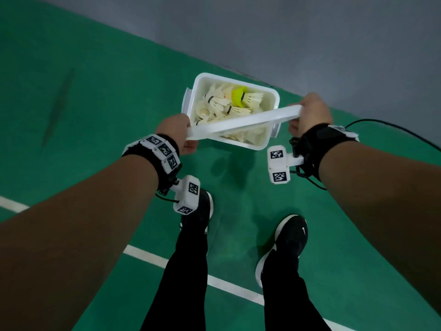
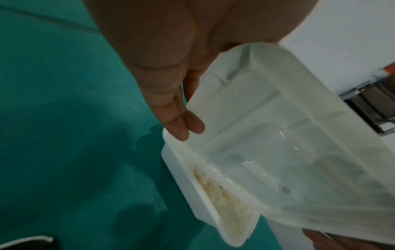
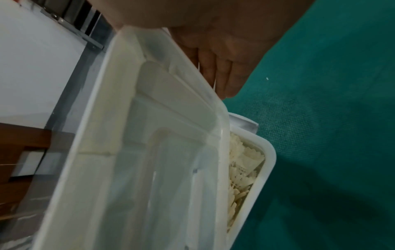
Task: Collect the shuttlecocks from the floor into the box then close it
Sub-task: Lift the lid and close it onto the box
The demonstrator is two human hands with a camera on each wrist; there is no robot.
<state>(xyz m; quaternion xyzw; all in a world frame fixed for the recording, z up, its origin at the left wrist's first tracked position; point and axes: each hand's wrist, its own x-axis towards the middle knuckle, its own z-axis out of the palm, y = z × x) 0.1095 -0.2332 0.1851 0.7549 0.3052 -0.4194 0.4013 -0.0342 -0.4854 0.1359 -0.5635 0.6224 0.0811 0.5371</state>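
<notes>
Both grips, left hand (image 1: 177,130) and right hand (image 1: 310,111), pinching the lid (image 1: 241,123), box (image 1: 198,86) contents half hidden.

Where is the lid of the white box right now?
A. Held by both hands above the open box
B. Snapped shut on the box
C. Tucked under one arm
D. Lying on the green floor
A: the lid is held at its ends by the left hand and right hand, tilted over the open box of shuttlecocks.
</notes>
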